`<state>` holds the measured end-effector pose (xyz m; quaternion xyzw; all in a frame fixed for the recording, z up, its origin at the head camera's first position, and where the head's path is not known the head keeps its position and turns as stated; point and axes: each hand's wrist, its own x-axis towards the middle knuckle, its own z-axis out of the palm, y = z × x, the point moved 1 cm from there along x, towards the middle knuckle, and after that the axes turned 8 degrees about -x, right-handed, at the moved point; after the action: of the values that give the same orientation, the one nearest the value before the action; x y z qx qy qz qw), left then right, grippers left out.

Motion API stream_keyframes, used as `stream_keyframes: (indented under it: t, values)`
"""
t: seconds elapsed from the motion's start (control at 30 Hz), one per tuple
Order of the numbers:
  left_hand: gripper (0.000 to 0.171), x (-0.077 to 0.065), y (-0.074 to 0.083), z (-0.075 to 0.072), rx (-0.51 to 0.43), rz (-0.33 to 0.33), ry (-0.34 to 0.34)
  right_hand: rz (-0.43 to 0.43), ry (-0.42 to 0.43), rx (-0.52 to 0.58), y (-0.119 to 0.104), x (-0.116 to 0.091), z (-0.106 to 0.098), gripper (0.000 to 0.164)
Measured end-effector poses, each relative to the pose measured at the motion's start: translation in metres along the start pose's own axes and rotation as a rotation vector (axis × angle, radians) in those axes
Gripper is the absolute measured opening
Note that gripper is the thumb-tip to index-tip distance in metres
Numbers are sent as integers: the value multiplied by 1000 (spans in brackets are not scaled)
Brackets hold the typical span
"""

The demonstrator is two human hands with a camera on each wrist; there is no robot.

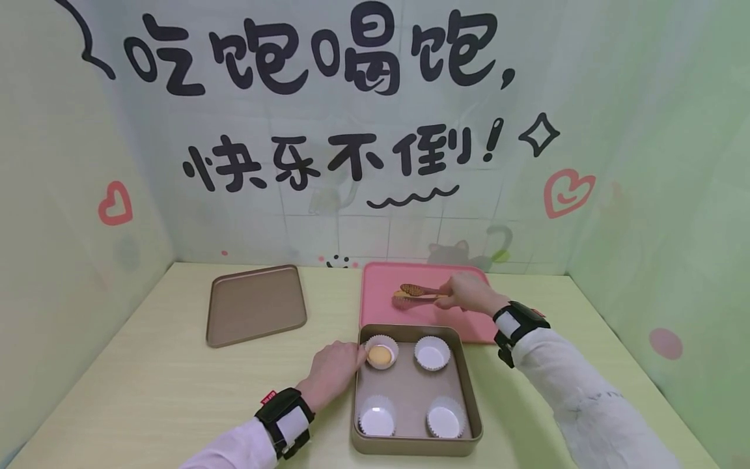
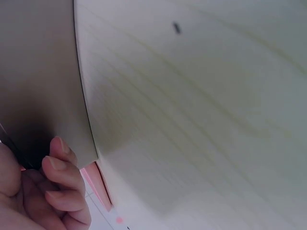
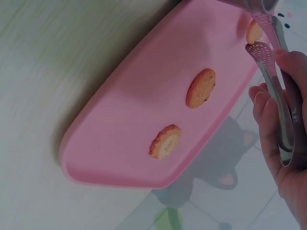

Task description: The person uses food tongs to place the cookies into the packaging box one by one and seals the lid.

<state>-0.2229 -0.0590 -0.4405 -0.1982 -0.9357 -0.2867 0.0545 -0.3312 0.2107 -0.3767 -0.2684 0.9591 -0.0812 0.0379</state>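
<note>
The right grip (image 1: 471,294) has its fingers curled round a pair of tongs (image 1: 413,289), their long axis running out to its left; at their far end a biscuit (image 3: 254,31) sits between the two heads on the pink tray (image 1: 422,315), whether touched by them I cannot tell. This grip is the nearer one, with two other biscuits (image 3: 200,88) close by. Nearer the person, the left grip (image 1: 334,368) pinches the left wall of the baking tin (image 1: 413,446).

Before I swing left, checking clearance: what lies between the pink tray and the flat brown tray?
Only bare table between the pink tray and the flat brown tray; the head view shows it.
</note>
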Motion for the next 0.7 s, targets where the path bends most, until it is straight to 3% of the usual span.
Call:
stream_keyframes:
  t: [0.3, 0.47, 0.7]
  values:
    - [40, 1, 0, 2, -9, -9, -7, -136, 88, -49, -5, -21, -25, 16]
    - [40, 1, 1, 2, 10, -3, -7, -249, 136, -130, -10, -46, -42, 23]
    - [40, 2, 1, 1, 14, -10, -3, -327, 186, -234, -17, -86, -51, 13]
